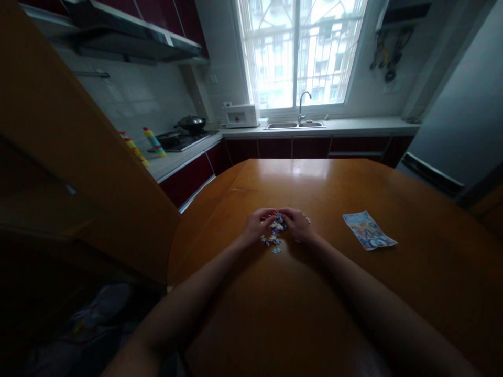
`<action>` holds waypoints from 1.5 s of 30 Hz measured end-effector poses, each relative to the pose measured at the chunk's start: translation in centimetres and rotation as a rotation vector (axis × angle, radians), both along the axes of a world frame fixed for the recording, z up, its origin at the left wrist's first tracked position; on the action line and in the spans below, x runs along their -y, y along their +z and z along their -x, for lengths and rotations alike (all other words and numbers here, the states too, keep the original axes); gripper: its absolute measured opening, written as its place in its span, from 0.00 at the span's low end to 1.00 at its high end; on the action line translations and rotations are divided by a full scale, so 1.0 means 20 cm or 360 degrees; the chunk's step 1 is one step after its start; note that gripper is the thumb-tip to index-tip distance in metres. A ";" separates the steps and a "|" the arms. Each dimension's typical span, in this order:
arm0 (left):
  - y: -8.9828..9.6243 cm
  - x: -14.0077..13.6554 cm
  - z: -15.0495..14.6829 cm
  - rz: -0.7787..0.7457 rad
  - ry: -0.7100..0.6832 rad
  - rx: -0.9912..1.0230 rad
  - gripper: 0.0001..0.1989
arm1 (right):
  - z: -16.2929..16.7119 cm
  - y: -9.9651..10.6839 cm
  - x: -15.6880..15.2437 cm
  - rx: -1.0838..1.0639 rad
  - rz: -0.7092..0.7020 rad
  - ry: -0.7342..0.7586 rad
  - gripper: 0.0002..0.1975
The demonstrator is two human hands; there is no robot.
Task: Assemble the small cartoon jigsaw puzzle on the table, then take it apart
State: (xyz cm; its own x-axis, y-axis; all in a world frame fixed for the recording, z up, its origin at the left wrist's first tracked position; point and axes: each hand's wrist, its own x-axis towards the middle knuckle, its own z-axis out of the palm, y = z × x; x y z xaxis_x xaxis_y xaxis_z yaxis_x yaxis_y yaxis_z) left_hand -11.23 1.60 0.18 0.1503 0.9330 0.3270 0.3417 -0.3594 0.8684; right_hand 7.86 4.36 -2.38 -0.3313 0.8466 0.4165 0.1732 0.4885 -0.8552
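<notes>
Jigsaw puzzle pieces (278, 227) lie in a small heap on the wooden table, white, blue and purple. My left hand (257, 225) curls round the heap's left side, its thumb and fingers closed in on some pieces. From the right, my right hand (297, 224) cups the same heap with bent fingers, and the fingertips of both hands almost meet at its far side. Which pieces each hand grips is partly hidden by the fingers. Nearer to me lie several loose pieces, among them a light blue piece (277, 251).
A colourful picture sheet (369, 230) lies to the right on the table (291, 303). Beyond the table run a counter with a sink (281, 125), a white microwave (240, 116) and a stove with a wok (191, 123). A fridge (451, 104) stands at the right.
</notes>
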 end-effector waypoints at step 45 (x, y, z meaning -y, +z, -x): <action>-0.03 0.01 0.03 -0.0167 -0.0375 -0.0553 0.07 | -0.08 0.05 0.02 0.0366 -0.0046 -0.0429 0.16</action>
State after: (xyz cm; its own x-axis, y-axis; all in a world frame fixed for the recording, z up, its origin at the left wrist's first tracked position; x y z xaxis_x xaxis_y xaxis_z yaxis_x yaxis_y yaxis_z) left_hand -11.78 1.30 -0.47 0.4733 0.8243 0.3107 0.5050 -0.5429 0.6710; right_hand 9.39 4.03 -1.30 -0.1856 0.9053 0.3822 0.4854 0.4226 -0.7653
